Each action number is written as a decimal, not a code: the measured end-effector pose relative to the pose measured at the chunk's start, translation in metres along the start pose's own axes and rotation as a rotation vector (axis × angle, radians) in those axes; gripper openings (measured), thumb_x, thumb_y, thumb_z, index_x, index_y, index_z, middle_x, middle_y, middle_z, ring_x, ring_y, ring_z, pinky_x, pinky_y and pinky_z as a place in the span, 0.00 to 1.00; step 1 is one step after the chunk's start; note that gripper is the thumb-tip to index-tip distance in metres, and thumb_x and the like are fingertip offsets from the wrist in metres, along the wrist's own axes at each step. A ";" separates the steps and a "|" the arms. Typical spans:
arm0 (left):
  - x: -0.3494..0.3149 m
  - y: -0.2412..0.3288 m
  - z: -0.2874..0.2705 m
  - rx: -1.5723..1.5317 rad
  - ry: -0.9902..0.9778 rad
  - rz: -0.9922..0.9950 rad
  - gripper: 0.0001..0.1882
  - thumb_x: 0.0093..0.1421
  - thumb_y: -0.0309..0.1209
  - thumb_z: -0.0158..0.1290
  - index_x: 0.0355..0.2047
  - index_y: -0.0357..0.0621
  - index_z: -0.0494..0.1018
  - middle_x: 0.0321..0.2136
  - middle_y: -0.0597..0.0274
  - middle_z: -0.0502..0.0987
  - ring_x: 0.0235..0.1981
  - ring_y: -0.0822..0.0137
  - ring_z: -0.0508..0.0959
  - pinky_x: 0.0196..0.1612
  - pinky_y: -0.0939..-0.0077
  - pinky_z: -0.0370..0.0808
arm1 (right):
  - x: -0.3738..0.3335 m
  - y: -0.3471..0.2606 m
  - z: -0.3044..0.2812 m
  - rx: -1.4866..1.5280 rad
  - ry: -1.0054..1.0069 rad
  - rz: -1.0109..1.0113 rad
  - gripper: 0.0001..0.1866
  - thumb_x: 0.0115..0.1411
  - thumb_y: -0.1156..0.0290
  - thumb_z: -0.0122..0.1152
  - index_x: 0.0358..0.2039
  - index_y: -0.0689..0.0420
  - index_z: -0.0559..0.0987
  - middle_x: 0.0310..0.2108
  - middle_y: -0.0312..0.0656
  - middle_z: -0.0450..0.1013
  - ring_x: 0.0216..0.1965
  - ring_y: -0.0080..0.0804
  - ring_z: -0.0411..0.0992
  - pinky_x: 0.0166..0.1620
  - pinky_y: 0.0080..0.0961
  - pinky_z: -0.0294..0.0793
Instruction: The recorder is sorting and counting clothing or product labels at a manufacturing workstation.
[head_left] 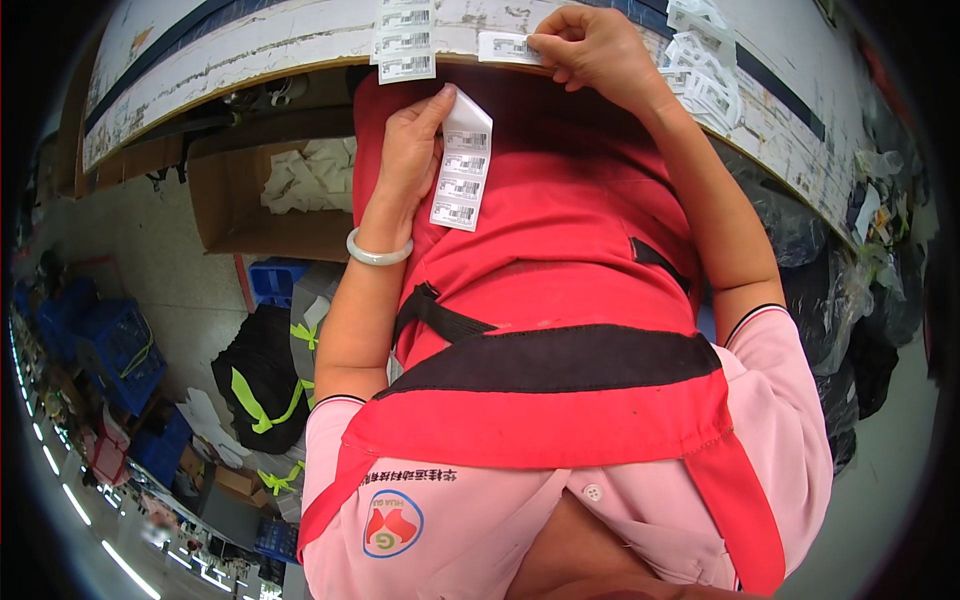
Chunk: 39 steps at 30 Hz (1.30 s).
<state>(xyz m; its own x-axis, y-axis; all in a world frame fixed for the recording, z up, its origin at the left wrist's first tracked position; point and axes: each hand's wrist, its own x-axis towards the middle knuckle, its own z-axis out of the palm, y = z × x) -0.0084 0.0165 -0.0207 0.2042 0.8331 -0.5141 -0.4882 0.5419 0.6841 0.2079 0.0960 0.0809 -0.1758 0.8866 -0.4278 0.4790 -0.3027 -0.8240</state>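
My left hand pinches the top of a strip of white barcode labels, which hangs down in front of my red apron. On the table edge, my right hand has thumb and fingertips closed on the right end of a small white barcode label. Just above my left hand, another strip of labels lies on the table and reaches over its front edge. To the right of my right hand sits a loose pile of white labels.
The worn white table runs across the top. Below it at left is an open cardboard box holding crumpled paper. Blue crates and a black bundle with green ties stand on the floor. Plastic bags crowd the right side.
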 end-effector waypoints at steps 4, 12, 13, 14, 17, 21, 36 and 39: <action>0.000 0.000 0.001 0.010 -0.003 -0.012 0.16 0.63 0.37 0.54 0.33 0.33 0.76 0.27 0.58 0.79 0.25 0.72 0.77 0.28 0.80 0.75 | 0.001 0.008 0.002 -0.086 0.021 -0.058 0.10 0.60 0.67 0.60 0.34 0.62 0.78 0.22 0.35 0.74 0.21 0.18 0.71 0.24 0.14 0.72; -0.007 0.003 0.012 0.101 -0.027 0.060 0.14 0.65 0.38 0.52 0.35 0.37 0.78 0.27 0.67 0.78 0.24 0.78 0.75 0.28 0.84 0.72 | -0.037 0.023 -0.039 0.134 0.087 -0.163 0.10 0.61 0.65 0.60 0.35 0.60 0.79 0.22 0.31 0.71 0.22 0.14 0.69 0.25 0.12 0.70; -0.014 0.010 0.018 0.145 -0.027 0.064 0.15 0.65 0.38 0.51 0.35 0.37 0.78 0.26 0.67 0.78 0.25 0.78 0.76 0.28 0.84 0.72 | -0.045 0.030 -0.056 0.152 0.143 -0.211 0.10 0.62 0.66 0.61 0.35 0.60 0.79 0.21 0.31 0.71 0.22 0.14 0.69 0.25 0.12 0.69; -0.020 0.016 0.022 0.170 -0.013 0.065 0.15 0.66 0.38 0.51 0.35 0.37 0.78 0.26 0.66 0.79 0.25 0.79 0.76 0.28 0.84 0.72 | -0.052 0.038 -0.074 0.169 0.192 -0.260 0.10 0.62 0.66 0.61 0.35 0.60 0.79 0.21 0.31 0.71 0.21 0.14 0.68 0.25 0.12 0.67; -0.028 0.028 0.027 0.165 -0.051 0.052 0.17 0.66 0.39 0.50 0.37 0.36 0.78 0.27 0.65 0.79 0.24 0.78 0.76 0.27 0.85 0.72 | -0.072 0.068 -0.123 -0.046 0.494 -0.146 0.13 0.56 0.61 0.66 0.32 0.59 0.80 0.21 0.32 0.73 0.22 0.18 0.70 0.26 0.15 0.68; -0.023 0.033 0.039 0.148 -0.066 0.119 0.17 0.66 0.39 0.50 0.37 0.35 0.78 0.27 0.63 0.79 0.23 0.77 0.77 0.26 0.84 0.73 | -0.074 0.121 -0.144 -0.473 0.583 0.063 0.18 0.52 0.56 0.69 0.35 0.58 0.79 0.22 0.35 0.74 0.23 0.25 0.71 0.28 0.23 0.70; -0.030 0.029 0.061 0.177 -0.003 0.492 0.14 0.66 0.35 0.51 0.42 0.37 0.78 0.28 0.67 0.78 0.28 0.81 0.73 0.32 0.87 0.70 | -0.082 0.016 0.026 0.348 -0.303 -0.003 0.09 0.60 0.68 0.62 0.34 0.60 0.79 0.21 0.29 0.71 0.20 0.12 0.64 0.24 0.12 0.63; -0.041 0.044 0.062 0.178 -0.109 0.594 0.13 0.66 0.33 0.51 0.46 0.39 0.77 0.32 0.64 0.78 0.33 0.79 0.74 0.37 0.86 0.70 | -0.081 0.016 0.024 0.307 -0.344 0.011 0.10 0.60 0.67 0.62 0.34 0.62 0.80 0.21 0.32 0.72 0.20 0.14 0.64 0.23 0.14 0.64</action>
<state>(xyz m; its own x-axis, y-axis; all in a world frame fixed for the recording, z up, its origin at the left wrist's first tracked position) 0.0148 0.0135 0.0625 0.0314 0.9991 0.0292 -0.3979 -0.0143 0.9173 0.2092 0.0108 0.0940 -0.4723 0.7305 -0.4932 0.2149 -0.4472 -0.8682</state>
